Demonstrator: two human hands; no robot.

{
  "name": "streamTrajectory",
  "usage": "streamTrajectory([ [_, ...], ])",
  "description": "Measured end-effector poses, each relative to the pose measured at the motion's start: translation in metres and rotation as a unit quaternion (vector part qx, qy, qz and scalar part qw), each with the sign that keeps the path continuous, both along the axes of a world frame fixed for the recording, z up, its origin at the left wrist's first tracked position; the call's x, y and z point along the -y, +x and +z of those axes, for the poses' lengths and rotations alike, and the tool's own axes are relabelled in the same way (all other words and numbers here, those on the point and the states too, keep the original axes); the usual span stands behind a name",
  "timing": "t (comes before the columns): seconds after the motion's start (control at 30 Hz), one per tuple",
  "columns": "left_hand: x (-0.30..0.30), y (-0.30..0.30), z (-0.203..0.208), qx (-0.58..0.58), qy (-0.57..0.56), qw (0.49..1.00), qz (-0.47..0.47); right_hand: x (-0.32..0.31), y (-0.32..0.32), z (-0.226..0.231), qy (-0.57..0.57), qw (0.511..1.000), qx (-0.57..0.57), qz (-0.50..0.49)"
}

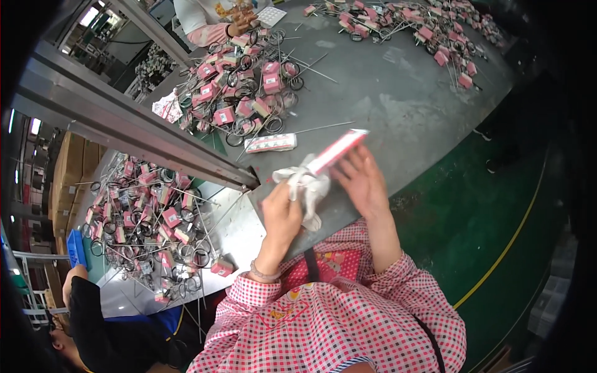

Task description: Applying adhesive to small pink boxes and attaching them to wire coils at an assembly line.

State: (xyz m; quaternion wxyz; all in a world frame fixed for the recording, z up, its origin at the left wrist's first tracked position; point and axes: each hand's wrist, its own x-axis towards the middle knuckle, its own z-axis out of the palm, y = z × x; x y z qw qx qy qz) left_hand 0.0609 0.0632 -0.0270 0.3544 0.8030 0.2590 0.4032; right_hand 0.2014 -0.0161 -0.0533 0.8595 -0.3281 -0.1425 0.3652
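Note:
Above the near edge of the grey table, my left hand (283,211) is closed on a white cloth glove (311,186), whose fingers dangle below. A narrow white and red strip (339,151) rises slantwise from the glove toward the far right. Its lower end meets the glove, so what grips it is hidden. My right hand (364,183) is beside the strip, fingers stretched out and slightly blurred. Whether its fingertips touch the strip, I cannot tell. Beyond my left hand a white packet with red print (271,143) lies on the table.
A heap of pink blocks with black coiled leads and thin metal rods (236,93) covers the table's far left. Similar heaps lie at the far right (429,37) and lower left (149,217). A metal post (155,133) slants between tables. Two co-workers are nearby.

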Motion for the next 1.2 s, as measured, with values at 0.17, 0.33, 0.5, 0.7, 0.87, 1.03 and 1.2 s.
streamTrajectory([
  [0.17,-0.016,0.041,-0.005,-0.047,0.084,0.993,-0.07,-0.059,0.048,0.029,0.025,0.989,-0.099,0.107],
  [0.33,-0.042,0.048,0.017,-0.215,0.068,0.974,-0.03,-0.114,0.153,0.037,0.203,0.958,-0.199,-0.028],
  [0.5,-0.064,0.059,0.093,-0.11,0.067,0.984,-0.119,-0.128,0.175,-0.019,0.158,0.943,-0.29,-0.044],
  [0.7,-0.047,0.069,0.206,0.3,0.134,0.94,-0.094,-0.129,0.178,-0.019,0.152,0.954,-0.254,-0.05],
  [0.87,-0.082,0.054,0.188,0.324,0.104,0.933,-0.119,-0.127,0.185,-0.025,0.147,0.953,-0.253,-0.077],
  [1.03,-0.112,0.016,0.165,0.346,0.076,0.926,-0.129,-0.132,0.18,-0.025,0.159,0.95,-0.257,-0.075],
  [1.2,-0.172,-0.042,0.136,0.362,0.062,0.919,-0.145,-0.133,0.186,-0.033,0.158,0.96,-0.222,-0.068],
])
